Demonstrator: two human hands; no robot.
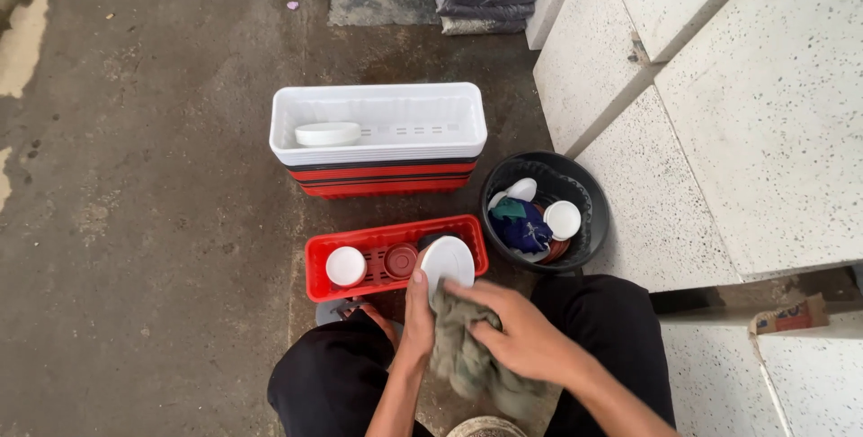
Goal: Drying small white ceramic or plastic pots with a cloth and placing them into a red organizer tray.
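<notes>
Person squats on a rough, damp-looking concrete floor (153, 221), knees in black trousers framing the work. Left hand (418, 316) grips the lower edge of a white round plate (448, 262), holding it tilted up on edge over the red basket (395, 262), apparently so its face is open to wiping. Right hand (526, 338) is closed around a crumpled grey-green cloth (463, 347), pressing it against the plate's lower part; the cloth looks soft, worn and bunched. The red basket is shallow, rectangular plastic with a slotted bottom, likely for drainage; it holds a small white lid or dish (346, 266) and a reddish round piece (401, 260) lying flat. Behind it, a stack of deeper tubs (378, 145), white on top, red and black rims below, with one white bowl (328, 134) inside. To the right, within reach, a black round bucket (589, 212) holds white dishes and a blue item jumbled together. Speckled terrazzo slabs (719, 131) on the right, smooth and pale.
</notes>
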